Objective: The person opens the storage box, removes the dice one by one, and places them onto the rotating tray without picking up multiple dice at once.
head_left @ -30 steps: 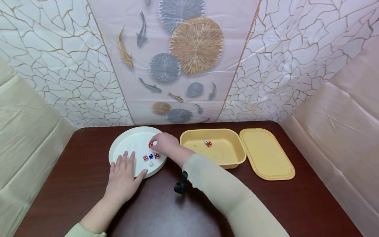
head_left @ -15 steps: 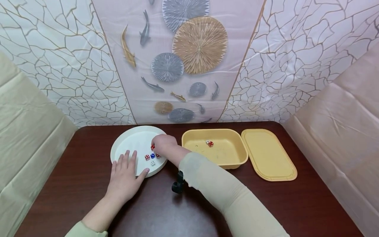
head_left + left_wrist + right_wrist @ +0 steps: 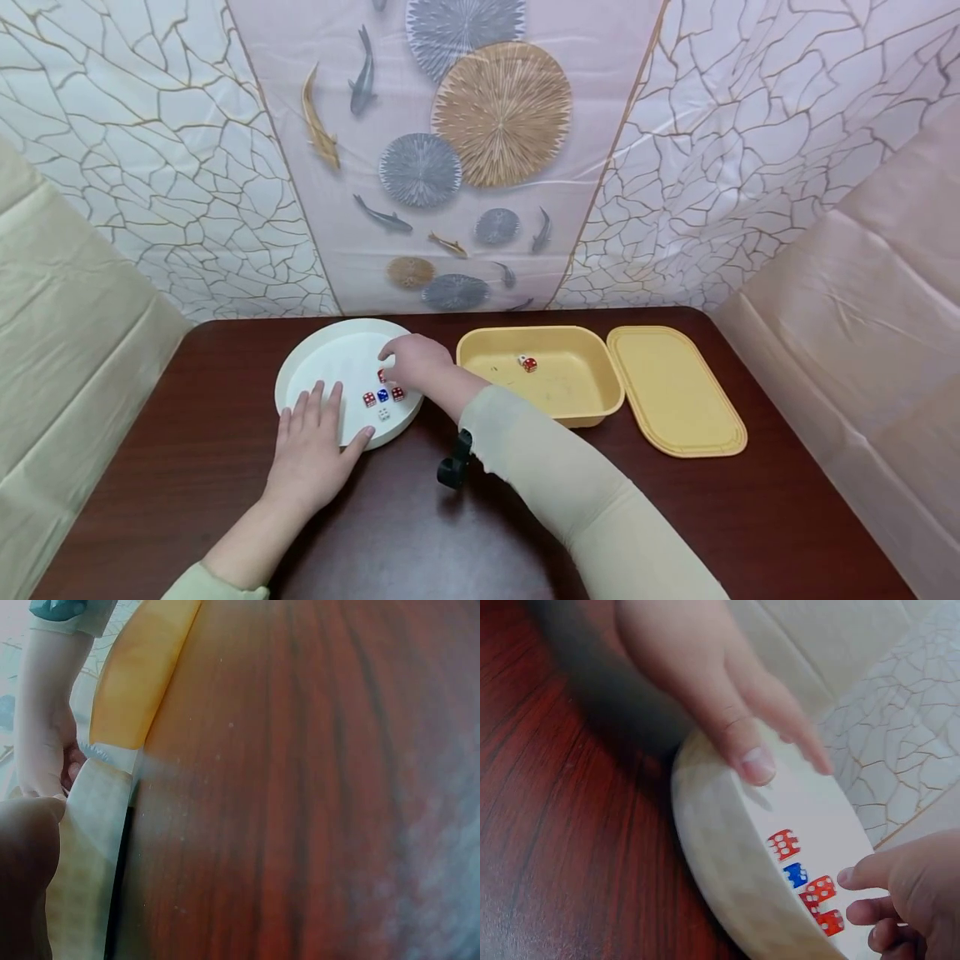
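Observation:
A round white tray [image 3: 300, 367] stands at the left of the table. In it lie a blue die [image 3: 382, 396], a white die [image 3: 383, 413] and several red dice, among them one red die [image 3: 382, 376] partly covered by my right fingers. Over the tray's right side is my right hand [image 3: 418, 364]; its thumb and fingers are spread apart and hold nothing. The right wrist view shows its thumb tip beside the red dice [image 3: 821, 889], with a gap between. My left hand [image 3: 309, 454] lies across the tray's near left rim, fingers straight.
Right of the tray sits a yellow box [image 3: 540, 412] holding a red die [image 3: 530, 365] and a white die [image 3: 522, 359]. Its flat yellow lid [image 3: 675, 392] lies alongside. Fabric-covered walls enclose the back and sides of the dark wooden table [image 3: 420, 533].
My right hand pinched a red die and brought it nearer the other dice; its fingers have now parted and released it. My left hand stays on the rim.

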`<state>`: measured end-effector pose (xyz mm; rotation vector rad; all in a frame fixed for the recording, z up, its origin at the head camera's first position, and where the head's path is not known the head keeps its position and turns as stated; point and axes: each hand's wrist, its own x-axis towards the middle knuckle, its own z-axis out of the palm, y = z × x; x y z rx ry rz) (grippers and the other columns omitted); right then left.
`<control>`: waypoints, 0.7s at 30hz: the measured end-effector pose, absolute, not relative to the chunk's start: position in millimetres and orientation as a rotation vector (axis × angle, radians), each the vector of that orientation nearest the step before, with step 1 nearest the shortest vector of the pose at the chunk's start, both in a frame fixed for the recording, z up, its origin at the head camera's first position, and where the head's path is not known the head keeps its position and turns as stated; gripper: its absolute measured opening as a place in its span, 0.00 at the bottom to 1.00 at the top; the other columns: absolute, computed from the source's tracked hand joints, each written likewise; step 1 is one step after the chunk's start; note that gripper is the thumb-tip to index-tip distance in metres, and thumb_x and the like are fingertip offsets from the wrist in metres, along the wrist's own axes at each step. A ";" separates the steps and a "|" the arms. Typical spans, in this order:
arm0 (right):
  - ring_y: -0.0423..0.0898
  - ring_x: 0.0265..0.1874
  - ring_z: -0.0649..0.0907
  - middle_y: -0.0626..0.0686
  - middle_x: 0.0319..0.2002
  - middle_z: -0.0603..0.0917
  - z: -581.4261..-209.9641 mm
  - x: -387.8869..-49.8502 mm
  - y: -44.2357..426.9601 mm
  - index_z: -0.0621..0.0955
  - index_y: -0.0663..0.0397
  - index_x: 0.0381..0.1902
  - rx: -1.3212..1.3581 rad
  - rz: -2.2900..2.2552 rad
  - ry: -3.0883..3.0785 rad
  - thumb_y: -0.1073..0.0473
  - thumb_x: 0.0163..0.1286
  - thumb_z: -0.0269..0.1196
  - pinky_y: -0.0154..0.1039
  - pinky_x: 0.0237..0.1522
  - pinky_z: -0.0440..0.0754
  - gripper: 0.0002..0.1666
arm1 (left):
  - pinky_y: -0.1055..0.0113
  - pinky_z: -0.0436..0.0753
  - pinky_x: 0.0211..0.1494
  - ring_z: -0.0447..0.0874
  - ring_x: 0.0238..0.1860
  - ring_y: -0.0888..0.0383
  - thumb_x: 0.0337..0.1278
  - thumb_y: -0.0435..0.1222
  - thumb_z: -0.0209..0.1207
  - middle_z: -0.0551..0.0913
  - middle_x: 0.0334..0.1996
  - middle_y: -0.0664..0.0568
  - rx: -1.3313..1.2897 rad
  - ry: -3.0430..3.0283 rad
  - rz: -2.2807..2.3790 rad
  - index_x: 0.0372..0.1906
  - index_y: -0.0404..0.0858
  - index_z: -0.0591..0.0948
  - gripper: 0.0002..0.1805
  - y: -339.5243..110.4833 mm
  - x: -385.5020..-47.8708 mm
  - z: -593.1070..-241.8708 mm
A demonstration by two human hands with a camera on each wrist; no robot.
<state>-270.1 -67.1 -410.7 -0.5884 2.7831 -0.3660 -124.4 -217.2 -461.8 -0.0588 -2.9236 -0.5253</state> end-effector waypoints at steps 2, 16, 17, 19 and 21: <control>0.38 0.48 0.78 0.40 0.55 0.83 -408.0 -270.4 -63.6 0.84 0.33 0.56 -0.581 -0.420 2.783 0.45 0.68 0.66 0.36 0.47 0.79 0.19 | 0.35 0.45 0.73 0.47 0.74 0.31 0.68 0.58 0.52 0.53 0.74 0.30 -0.059 -2.923 -0.525 0.76 0.32 0.55 0.45 -217.2 -124.2 -462.0; 0.41 0.36 0.80 0.46 0.39 0.83 -397.5 -273.9 -12.9 0.85 0.43 0.56 -0.495 -0.963 2.702 0.50 0.69 0.65 0.36 0.37 0.79 0.18 | 0.35 0.44 0.73 0.46 0.74 0.30 0.68 0.59 0.52 0.51 0.74 0.30 -0.050 -2.932 -0.532 0.77 0.32 0.54 0.46 -217.6 -123.9 -464.2; 0.42 0.34 0.81 0.47 0.36 0.83 -395.8 -273.8 -8.5 0.85 0.44 0.56 -0.490 -0.995 2.691 0.50 0.69 0.65 0.37 0.35 0.79 0.19 | 0.35 0.44 0.73 0.46 0.74 0.30 0.68 0.59 0.52 0.51 0.74 0.29 -0.051 -2.930 -0.533 0.77 0.32 0.54 0.46 -217.6 -124.0 -464.2; 0.43 0.32 0.82 0.47 0.31 0.83 -392.8 -273.9 0.7 0.84 0.45 0.56 -0.487 -1.041 2.679 0.51 0.69 0.65 0.37 0.32 0.80 0.19 | 0.35 0.44 0.73 0.46 0.74 0.30 0.68 0.59 0.52 0.51 0.74 0.29 -0.053 -2.929 -0.535 0.77 0.32 0.54 0.46 -217.3 -124.0 -464.0; 0.43 0.30 0.83 0.48 0.28 0.83 -391.0 -274.6 10.2 0.85 0.45 0.55 -0.493 -1.074 2.681 0.51 0.69 0.66 0.37 0.30 0.80 0.18 | 0.35 0.43 0.73 0.46 0.74 0.30 0.68 0.59 0.51 0.51 0.74 0.29 -0.055 -2.928 -0.537 0.77 0.32 0.53 0.46 -217.1 -124.1 -463.8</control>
